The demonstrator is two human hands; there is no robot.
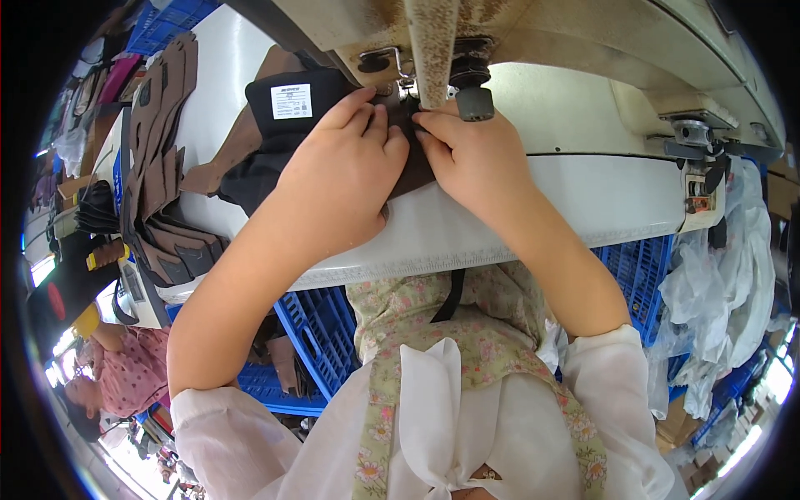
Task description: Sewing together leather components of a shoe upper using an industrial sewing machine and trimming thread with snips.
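Under the sewing machine head (375, 37) lies a dark piece of black fabric (287, 158) joined to brown leather-like material (414, 177), with a white printed label (291, 101) on the black part. My left hand (346, 167) is closed on this piece, its fingers curled and pressed down just left of the presser foot (406, 87). On the other side of the foot, my right hand (475, 150) has its fingers bent together at the piece's right edge, pinching it. The needle and stitching spot are mostly hidden by the machine head and my fingers.
Stacked brown cut pieces (158, 133) hang over the left end of the white table (467, 225). Blue plastic crates (312, 333) stand below it. Clear plastic bags (708, 275) hang at right. Another person in pink (137, 367) is at far left.
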